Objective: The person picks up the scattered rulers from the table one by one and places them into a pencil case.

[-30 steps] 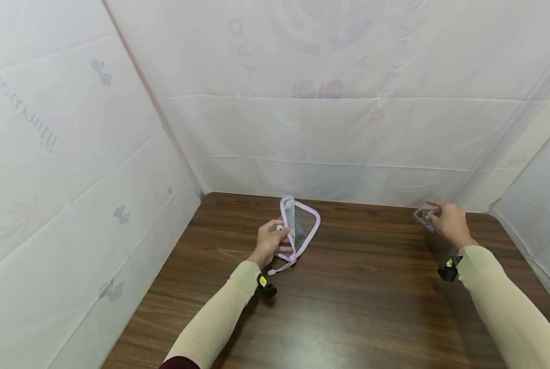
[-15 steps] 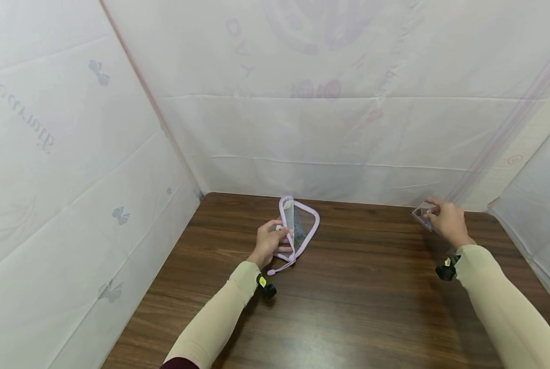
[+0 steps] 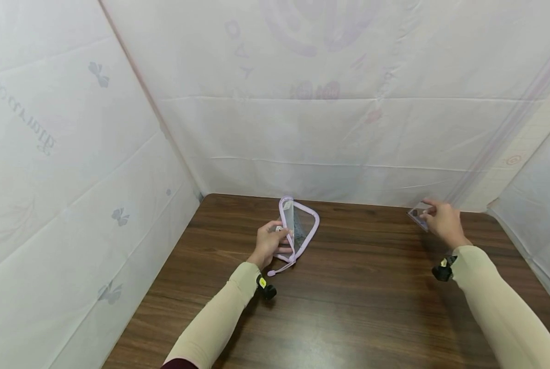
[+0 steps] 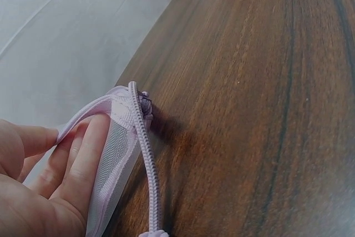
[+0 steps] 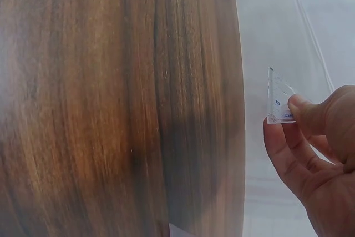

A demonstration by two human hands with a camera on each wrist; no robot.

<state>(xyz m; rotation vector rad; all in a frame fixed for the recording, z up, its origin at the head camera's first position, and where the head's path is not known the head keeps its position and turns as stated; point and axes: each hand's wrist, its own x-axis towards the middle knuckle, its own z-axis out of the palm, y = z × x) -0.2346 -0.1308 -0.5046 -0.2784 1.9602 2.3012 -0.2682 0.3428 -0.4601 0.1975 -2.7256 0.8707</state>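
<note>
My left hand (image 3: pixel 269 241) pinches the edge of a mesh zip pouch (image 3: pixel 299 225) with lilac trim. The pouch lies near the table's back edge, its mouth spread apart. In the left wrist view, the thumb holds the lilac edge (image 4: pixel 91 105) while the other fingers reach inside the mouth, and a lilac cord (image 4: pixel 147 159) hangs past the mesh. Far to the right, my right hand (image 3: pixel 445 223) grips a small clear set square (image 5: pixel 277 104) between thumb and fingers, raised above the table. Blue markings show on its plastic.
The brown wooden table (image 3: pixel 348 297) ends at a pale cloth wall (image 3: pixel 339 133) close behind the pouch. More cloth hangs along the left and right sides. At the bottom of the right wrist view, a pale corner of something (image 5: pixel 178 231) pokes in.
My right hand has shifted slightly left with the set square. The left hand and the pouch stay where they were.
</note>
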